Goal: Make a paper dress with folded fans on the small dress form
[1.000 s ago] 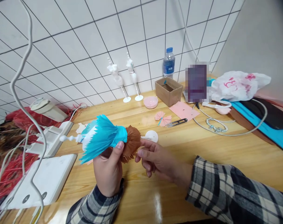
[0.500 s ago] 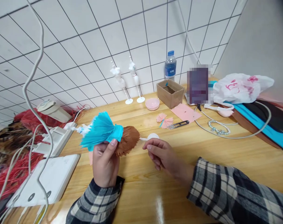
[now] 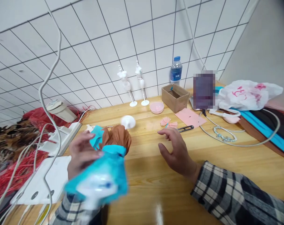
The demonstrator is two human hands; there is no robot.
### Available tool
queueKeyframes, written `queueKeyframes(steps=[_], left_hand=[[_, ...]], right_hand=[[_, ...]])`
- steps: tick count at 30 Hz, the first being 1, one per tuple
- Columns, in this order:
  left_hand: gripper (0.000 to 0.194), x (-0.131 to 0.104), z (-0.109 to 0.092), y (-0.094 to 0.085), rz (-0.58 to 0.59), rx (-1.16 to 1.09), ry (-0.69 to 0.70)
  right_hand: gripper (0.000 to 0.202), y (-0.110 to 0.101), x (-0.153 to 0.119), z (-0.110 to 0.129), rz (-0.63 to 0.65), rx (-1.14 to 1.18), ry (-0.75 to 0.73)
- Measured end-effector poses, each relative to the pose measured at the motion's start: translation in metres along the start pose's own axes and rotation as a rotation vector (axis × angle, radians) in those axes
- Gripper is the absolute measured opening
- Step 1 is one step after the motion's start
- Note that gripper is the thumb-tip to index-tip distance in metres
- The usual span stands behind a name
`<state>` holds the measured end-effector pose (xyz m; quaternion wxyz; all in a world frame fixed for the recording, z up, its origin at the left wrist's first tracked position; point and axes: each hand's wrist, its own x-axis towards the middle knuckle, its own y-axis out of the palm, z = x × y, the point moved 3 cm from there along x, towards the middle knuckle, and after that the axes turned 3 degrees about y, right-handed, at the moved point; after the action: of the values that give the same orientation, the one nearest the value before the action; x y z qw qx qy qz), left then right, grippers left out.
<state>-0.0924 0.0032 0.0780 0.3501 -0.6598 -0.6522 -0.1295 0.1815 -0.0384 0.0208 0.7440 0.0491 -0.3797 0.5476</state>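
My left hand (image 3: 80, 154), blurred by motion, is closed on a small white doll mannequin in a blue and brown crepe-paper dress. The blue paper (image 3: 114, 168) fans towards me, around the smeared white torso (image 3: 97, 186). Beyond a blue band, the brown ruffle (image 3: 117, 136) points away, and the white round base (image 3: 128, 122) shows past it. My right hand (image 3: 177, 153) is held above the table with thumb and fingers apart and nothing between them. Just past its fingers lie a pink pleated paper bow (image 3: 168, 122) and black thread snips (image 3: 186, 128).
Two white mannequins (image 3: 125, 84) stand by the tiled wall. A pink bowl (image 3: 156, 108), cardboard box (image 3: 176, 101) and bottle (image 3: 176, 70) are near them. Pink paper (image 3: 190, 118), a beaded bracelet (image 3: 225, 134) and a plastic bag (image 3: 247, 93) lie right; a power strip (image 3: 67, 137) is left.
My left hand has swung the doll mannequin round, so its torso end now points towards me and its base away. My right hand has moved slightly right, away from the base, and opened.
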Motion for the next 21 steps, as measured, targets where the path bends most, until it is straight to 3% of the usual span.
queueKeyframes(steps=[1, 2, 4, 6, 10, 13, 16, 18, 21], left_hand=[[0.013, -0.004, -0.005, 0.001, -0.013, 0.096, 0.158], [0.009, -0.011, -0.011, 0.006, 0.012, 0.281, 0.409], [0.021, -0.027, -0.016, 0.018, 0.04, 0.486, 0.802], [0.031, -0.04, -0.011, 0.024, 0.064, 0.545, 0.952], [0.034, -0.051, 0.01, 0.022, 0.157, 0.407, 0.747], [0.033, -0.053, 0.018, 0.025, 0.313, 0.246, 0.49], [0.032, -0.055, 0.015, 0.038, 0.358, 0.106, 0.216], [0.033, -0.059, 0.006, 0.05, 0.371, 0.072, 0.153], [0.033, -0.068, -0.011, 0.063, 0.309, 0.131, 0.227]], right_hand=[[0.035, 0.002, 0.001, -0.005, 0.022, -0.014, 0.015], [0.037, 0.004, 0.003, -0.011, 0.042, -0.024, 0.036], [0.038, 0.005, 0.006, -0.021, 0.052, -0.028, 0.074], [0.034, 0.001, 0.01, -0.027, 0.05, -0.002, 0.094], [0.035, -0.009, 0.016, -0.021, 0.171, 0.162, 0.104], [0.053, -0.01, 0.016, -0.007, 0.338, 0.272, 0.086], [0.06, -0.006, 0.013, 0.004, 0.427, 0.292, 0.064], [0.053, -0.004, 0.011, 0.007, 0.408, 0.241, 0.078], [0.027, -0.002, 0.012, 0.005, 0.342, 0.199, 0.13]])
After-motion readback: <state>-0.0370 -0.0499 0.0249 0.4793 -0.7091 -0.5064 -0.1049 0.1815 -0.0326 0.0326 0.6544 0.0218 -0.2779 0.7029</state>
